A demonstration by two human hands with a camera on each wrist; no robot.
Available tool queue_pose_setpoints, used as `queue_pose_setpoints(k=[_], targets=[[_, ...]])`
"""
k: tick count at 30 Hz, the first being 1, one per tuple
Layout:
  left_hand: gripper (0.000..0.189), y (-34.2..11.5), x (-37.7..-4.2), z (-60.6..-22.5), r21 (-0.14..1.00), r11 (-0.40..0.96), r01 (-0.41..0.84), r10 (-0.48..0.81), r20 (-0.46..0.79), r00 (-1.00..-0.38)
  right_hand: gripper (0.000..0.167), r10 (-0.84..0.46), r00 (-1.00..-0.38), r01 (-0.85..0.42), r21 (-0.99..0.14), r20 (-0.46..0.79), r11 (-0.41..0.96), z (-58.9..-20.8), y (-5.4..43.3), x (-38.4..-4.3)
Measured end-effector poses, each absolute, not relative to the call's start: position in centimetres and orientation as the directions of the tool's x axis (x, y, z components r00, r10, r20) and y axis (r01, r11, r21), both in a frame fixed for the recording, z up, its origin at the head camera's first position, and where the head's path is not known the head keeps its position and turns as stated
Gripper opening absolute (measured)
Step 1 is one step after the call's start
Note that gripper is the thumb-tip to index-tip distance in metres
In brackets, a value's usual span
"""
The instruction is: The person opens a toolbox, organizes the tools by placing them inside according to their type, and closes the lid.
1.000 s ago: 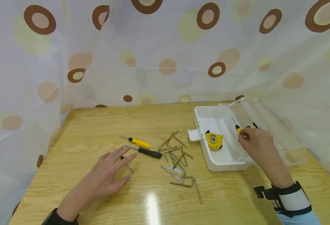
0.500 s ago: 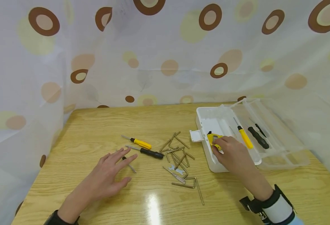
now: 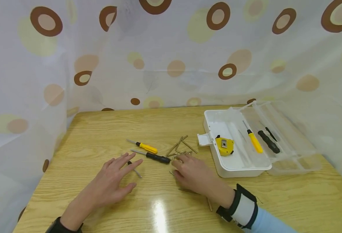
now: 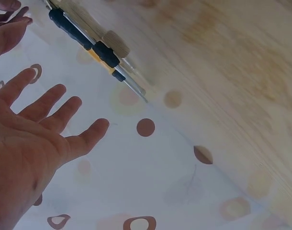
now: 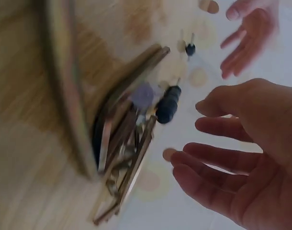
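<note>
My left hand (image 3: 109,186) hovers with fingers spread over a small screwdriver (image 3: 137,173), largely covering it. My right hand (image 3: 197,176) reaches over a pile of brass-coloured hex keys (image 3: 190,147), hiding many of them. In the right wrist view its fingers are loosely bent with nothing between them, and the hex keys (image 5: 141,158) lie beside a clear-handled screwdriver (image 5: 142,95). Between the hands lie a black-handled screwdriver (image 3: 157,158) and a yellow-handled screwdriver (image 3: 147,148). A yellow tape measure (image 3: 225,146) sits inside the white toolbox (image 3: 246,173).
The toolbox's clear lid (image 3: 297,149) is folded back to the right. Within the box and lid area lie a second yellow screwdriver (image 3: 255,142), a second black screwdriver (image 3: 268,141) and a thin black tool (image 3: 271,134). A patterned curtain (image 3: 159,48) borders the table.
My right hand let go of the yellow screwdriver at the lid, touched the tape measure in the box, then moved left over the hex keys. My left hand stayed in place.
</note>
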State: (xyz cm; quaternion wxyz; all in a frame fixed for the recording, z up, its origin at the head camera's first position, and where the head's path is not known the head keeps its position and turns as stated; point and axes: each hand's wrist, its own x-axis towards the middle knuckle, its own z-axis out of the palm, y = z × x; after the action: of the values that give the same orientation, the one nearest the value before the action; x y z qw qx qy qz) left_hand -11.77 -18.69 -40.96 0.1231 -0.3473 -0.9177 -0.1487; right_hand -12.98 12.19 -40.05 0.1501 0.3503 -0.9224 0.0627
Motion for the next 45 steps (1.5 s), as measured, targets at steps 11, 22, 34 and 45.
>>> queue_pose_setpoints(k=[11,22,34,45], targets=[[0.069,-18.7,-11.6,-40.9,0.194,0.724,0.662,0.587,0.33,-0.739,0.022,-0.615,-0.779,-0.626,-0.162,0.12,0.763,-40.4,12.5,-14.7],[0.069,-18.8,-11.6,-40.8,0.21,0.727,0.653,0.58,0.322,-0.749,0.026,-0.518,-0.835,-0.472,-0.24,-0.185,0.848,-37.8,15.8,-12.0],[0.069,-18.9,-11.7,-40.8,0.215,0.718,0.662,0.585,0.329,-0.742,0.008,-0.584,-0.81,-0.58,-0.206,0.05,0.788,-39.9,13.0,-15.0],[0.069,-19.3,-11.5,-41.1,0.19,0.729,0.658,0.575,0.351,-0.739,0.007,-0.508,-0.836,-0.537,-0.12,0.208,0.835,-40.3,12.9,-15.2]])
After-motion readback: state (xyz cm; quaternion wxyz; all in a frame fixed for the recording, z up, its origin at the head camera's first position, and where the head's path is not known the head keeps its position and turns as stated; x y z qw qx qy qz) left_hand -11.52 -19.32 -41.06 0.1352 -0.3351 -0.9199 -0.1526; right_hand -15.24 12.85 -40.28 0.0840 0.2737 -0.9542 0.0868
